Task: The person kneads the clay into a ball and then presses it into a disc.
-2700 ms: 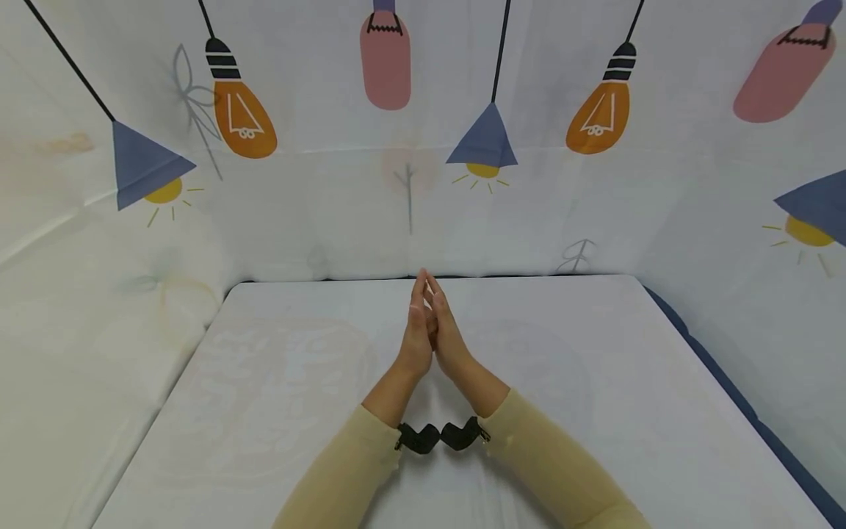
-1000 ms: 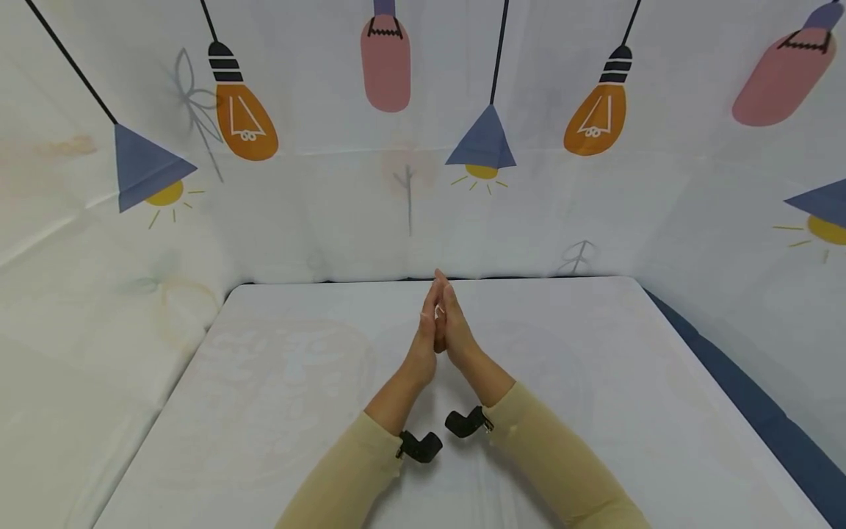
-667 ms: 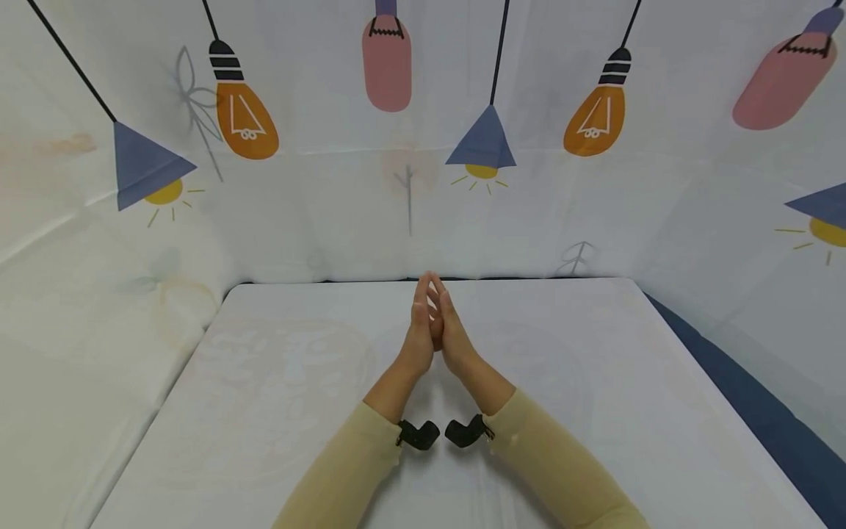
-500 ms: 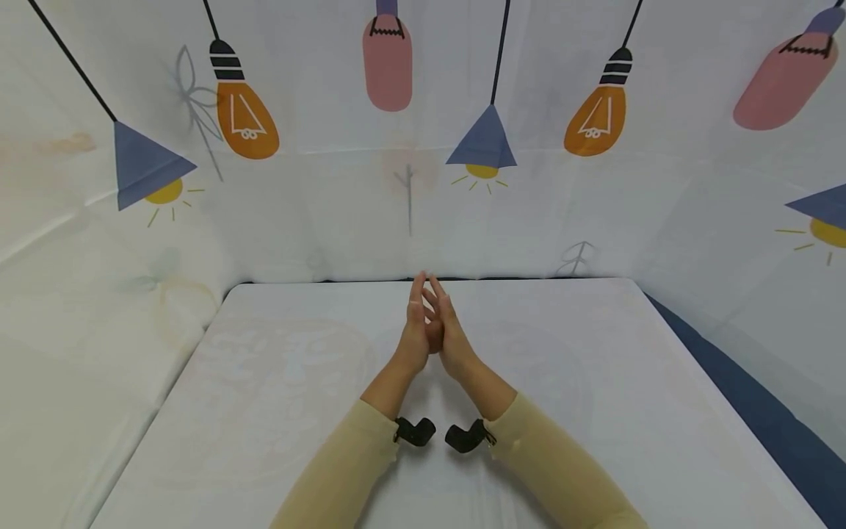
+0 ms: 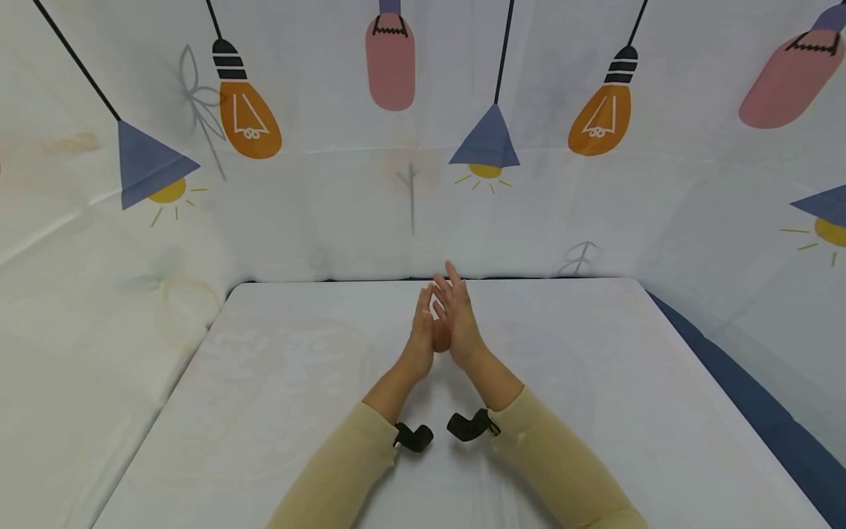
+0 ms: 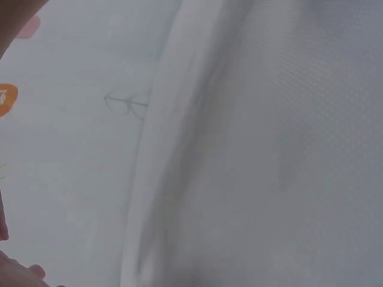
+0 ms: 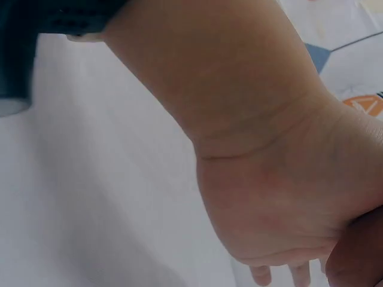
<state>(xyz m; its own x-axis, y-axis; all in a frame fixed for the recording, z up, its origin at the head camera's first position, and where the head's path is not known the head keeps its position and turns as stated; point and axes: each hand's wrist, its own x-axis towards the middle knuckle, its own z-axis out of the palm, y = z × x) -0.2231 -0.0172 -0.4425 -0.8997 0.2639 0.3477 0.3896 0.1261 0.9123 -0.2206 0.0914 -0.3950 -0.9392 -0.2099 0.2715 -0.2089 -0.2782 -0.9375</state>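
Both hands are raised over the middle of the table in the head view, palms facing, fingers mostly straight. Between the palms shows a small rounded brown lump (image 5: 441, 336); its kind is unclear. My left hand (image 5: 419, 342) is on its left side, fingers pointing forward. My right hand (image 5: 465, 330) stands on the other side, its fingertips farther forward than the left's. In the right wrist view the right hand (image 7: 269, 191) fills the middle, and a dark brown rounded form (image 7: 359, 254) shows at the lower right. Only bits of fingers (image 6: 18, 275) appear in the left wrist view.
A white-covered table (image 5: 297, 411) lies beneath the hands. White cloth printed with lamps and bulbs (image 5: 317, 206) rises behind it and at the sides. Black wrist-worn devices (image 5: 469, 426) sit at both cuffs. Dark blue material (image 5: 727, 375) runs along the right edge.
The right hand has slid forward past the left, whose fingertips have dropped back slightly. Earlier the hands shifted against each other too. More of the brown lump shows between the palms now.
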